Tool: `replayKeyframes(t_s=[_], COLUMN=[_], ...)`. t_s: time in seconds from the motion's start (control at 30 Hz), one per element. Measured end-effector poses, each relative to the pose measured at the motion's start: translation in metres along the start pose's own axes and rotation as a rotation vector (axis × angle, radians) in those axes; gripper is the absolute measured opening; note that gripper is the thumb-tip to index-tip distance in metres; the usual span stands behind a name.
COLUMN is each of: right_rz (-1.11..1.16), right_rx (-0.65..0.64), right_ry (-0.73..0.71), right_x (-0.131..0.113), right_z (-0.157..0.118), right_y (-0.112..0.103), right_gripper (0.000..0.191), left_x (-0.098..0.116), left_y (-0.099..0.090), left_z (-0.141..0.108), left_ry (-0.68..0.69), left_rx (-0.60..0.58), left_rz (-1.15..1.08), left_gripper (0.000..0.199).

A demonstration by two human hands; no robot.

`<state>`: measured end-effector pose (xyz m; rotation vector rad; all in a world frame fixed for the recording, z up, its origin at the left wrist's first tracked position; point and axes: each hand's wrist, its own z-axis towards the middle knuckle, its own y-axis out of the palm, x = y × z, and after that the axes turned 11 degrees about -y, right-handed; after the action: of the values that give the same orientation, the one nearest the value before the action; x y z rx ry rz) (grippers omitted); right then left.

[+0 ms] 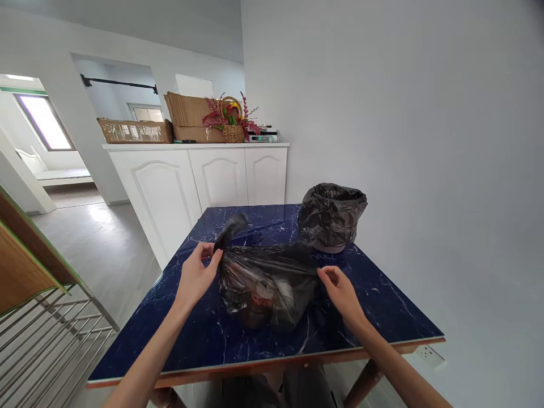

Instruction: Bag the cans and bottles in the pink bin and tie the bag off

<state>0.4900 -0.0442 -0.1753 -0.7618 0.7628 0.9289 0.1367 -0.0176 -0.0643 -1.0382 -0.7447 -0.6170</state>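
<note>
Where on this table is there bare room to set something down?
Bare tabletop shows along the near edge in front of the filled bag, right of the right hand, and behind the bag, left of the lined container. It's crowded mid-table, where that hand and the left hand hold the bag.

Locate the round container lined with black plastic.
In the head view, the container stands on the blue marbled table at its far right, beyond the right hand.
</note>
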Motion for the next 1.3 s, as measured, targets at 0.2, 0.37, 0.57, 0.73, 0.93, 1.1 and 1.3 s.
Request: replayKeyframes(t_s=[0.2, 0.37, 0.57, 0.73, 0.93, 1.1, 1.3], right_rz=[-0.223, -0.316, -0.156, -0.078, -0.341, -0.281, -0.255], right_rx=[-0.03, -0.385, -0.47, -0.647, -0.552, -0.396, -0.493], right_ry=[-0.783, -0.878, -0.664, -0.579, -0.792, -0.955, -1.017], right_x=[-0.076, -0.108, -0.101, -0.101, -0.098, -0.116, -0.141], right_z=[-0.01, 0.005, 0.003, 0.009, 0.011, -0.02, -0.056], right_y=[0.017, 0.042, 0.036, 0.042, 0.045, 0.009, -0.023], right_gripper=[0.054, 0.044, 0.014, 0.054, 0.004, 0.007, 0.014], left_x=[0.034, 0.057, 0.048, 0.042, 0.033, 0.025, 0.047], left_y=[0.0, -0.011, -0.04, -0.052, -0.058, -0.065, -0.055], left_z=[-0.031, -0.046, -0.05, -0.045, -0.046, -0.059, -0.107], left_ry=[0.021, 0.156, 0.026, -0.08, 0.019, 0.28, 0.843], left_rx=[-0.05, -0.117, -0.018, -0.02, 0.082, 0.356, 0.134], left_rz=[-0.06, -0.056, -0.186, -0.276, -0.12, 0.214, 0.343], left_gripper=[0.047, 0.051, 0.065, 0.066, 0.067, 0.063, 0.067])
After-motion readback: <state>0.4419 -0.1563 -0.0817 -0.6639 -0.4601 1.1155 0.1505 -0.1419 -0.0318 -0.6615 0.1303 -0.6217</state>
